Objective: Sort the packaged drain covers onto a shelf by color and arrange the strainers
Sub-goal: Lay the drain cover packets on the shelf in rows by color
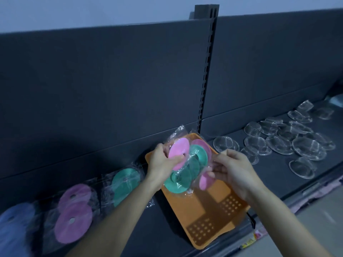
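hands, two, both at work above the orange tray (213, 216). your left hand (163, 164) has fingers and thumb curled round a pink cover (178, 153) in its clear wrapper. your right hand (232, 169) pinches the wrapper edge of the held bundle (185, 175) from its 3 o'clock side.

bundle: teal discs, at least three, overlapped; pink discs, three showing; number of separate packs cannot be told.

shelf row, running toward 8 o'clock from the tray: teal pack (124, 184), one; pink pack (74, 212), two discs showing; blue pack (14, 229), one, blurred.

strainers (289, 141), clear mesh, at 2 o'clock of the tray on the same shelf (274, 173): well over a dozen, loosely piled, too overlapped for a firm count.
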`<action>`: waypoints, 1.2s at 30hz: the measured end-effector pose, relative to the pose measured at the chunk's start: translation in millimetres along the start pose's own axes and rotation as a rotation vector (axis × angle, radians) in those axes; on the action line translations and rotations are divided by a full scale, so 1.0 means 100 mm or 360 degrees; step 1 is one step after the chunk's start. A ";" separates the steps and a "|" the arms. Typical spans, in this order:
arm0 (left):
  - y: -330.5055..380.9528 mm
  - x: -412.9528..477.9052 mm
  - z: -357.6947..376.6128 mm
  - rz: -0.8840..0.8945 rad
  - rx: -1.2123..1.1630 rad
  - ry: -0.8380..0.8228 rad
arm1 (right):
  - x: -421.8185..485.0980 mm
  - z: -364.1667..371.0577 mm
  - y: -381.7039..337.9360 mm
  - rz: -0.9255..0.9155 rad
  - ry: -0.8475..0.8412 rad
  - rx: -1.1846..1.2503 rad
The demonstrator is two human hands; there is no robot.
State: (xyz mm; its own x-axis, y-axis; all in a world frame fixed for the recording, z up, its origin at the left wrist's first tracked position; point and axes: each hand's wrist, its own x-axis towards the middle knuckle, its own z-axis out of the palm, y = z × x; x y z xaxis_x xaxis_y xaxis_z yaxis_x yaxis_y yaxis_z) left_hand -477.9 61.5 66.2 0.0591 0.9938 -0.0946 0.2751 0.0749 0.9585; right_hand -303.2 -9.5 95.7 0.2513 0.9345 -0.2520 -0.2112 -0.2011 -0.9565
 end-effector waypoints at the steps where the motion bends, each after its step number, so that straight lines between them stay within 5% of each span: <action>1: -0.01 -0.01 0.00 0.0041 0.0010 0.0001 | 0.00 0.05 -0.01 0.0020 -0.0015 0.0049; 9: -0.12 -0.22 -0.15 0.0017 -0.0422 -0.0640 | 0.08 0.30 -0.01 0.0153 -0.0164 0.0373; 12: -0.10 -0.27 -0.18 0.0132 -0.0232 -0.0794 | 0.11 0.36 -0.03 0.0330 -0.0186 0.0639; 18: -0.22 -0.16 -0.11 0.0189 -0.0193 -0.0192 | 0.28 0.43 -0.05 0.0443 -0.0222 0.0908; 22: -0.26 -0.12 -0.13 -0.0002 -0.0311 -0.0035 | 0.40 0.34 -0.11 0.0226 -0.0195 0.0469; 26: -0.26 -0.15 -0.18 -0.0087 -0.0326 0.0098 | 0.74 0.03 0.02 -0.0509 0.0411 -0.1420; 28: -0.26 -0.16 -0.21 -0.0109 -0.0377 0.0168 | 0.93 -0.07 0.16 -0.0666 0.0339 -0.1888; 31: -0.24 -0.19 -0.23 -0.0147 -0.0442 0.0231 | 1.03 -0.02 0.32 -0.0555 0.0190 -0.2101; 36: -0.26 -0.23 -0.26 -0.0210 -0.0546 0.0278 | 0.94 0.12 0.44 -0.0832 0.0225 -0.2032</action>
State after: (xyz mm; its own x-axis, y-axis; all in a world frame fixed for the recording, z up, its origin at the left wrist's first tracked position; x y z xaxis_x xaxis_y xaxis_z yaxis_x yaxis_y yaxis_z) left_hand -511.1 39.1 50.1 -0.1272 0.9706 -0.2042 -0.0686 0.1968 0.9780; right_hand -300.2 72.8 31.6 0.1415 0.9618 0.2342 0.9179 -0.0389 -0.3949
